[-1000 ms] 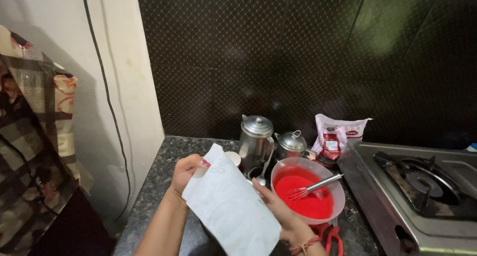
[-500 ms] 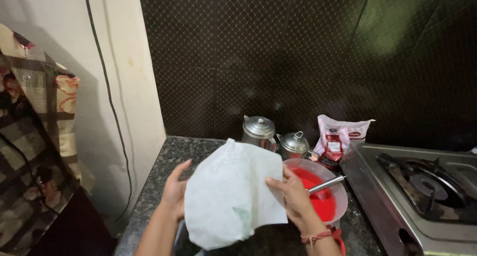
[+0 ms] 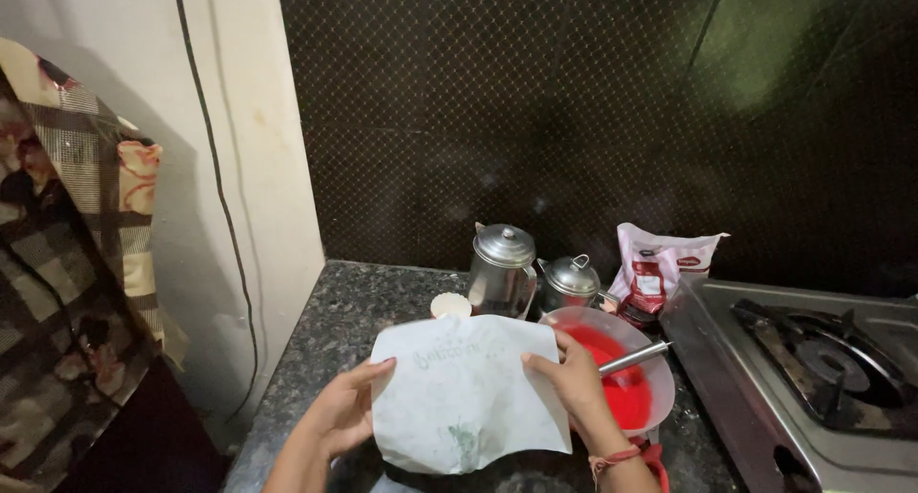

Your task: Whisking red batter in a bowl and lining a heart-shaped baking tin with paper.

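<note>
Overall light: dim, warm indoor light, strongest on the pale wall (image 3: pixel 258 168) at nine o'clock.
Glare: a soft greenish sheen is seen on the dark tiled backsplash (image 3: pixel 765 63) at one o'clock.
Shadows: a broad shadow is cast on the wall beside the hanging cloth (image 3: pixel 67 263).
Brightest thing: the white sheet (image 3: pixel 464 397) at six o'clock.
Sharpness: slight softness and grain are seen throughout; the stove (image 3: pixel 813 378) at four o'clock is left murky.

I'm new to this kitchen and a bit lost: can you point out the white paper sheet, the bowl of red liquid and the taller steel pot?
white paper sheet (image 3: pixel 464 397), head view, middle of the sheet
translucent bowl of red liquid (image 3: pixel 626 397), head view, red liquid surface
tall lidded steel pot (image 3: pixel 502 278), head view, its side wall
</note>
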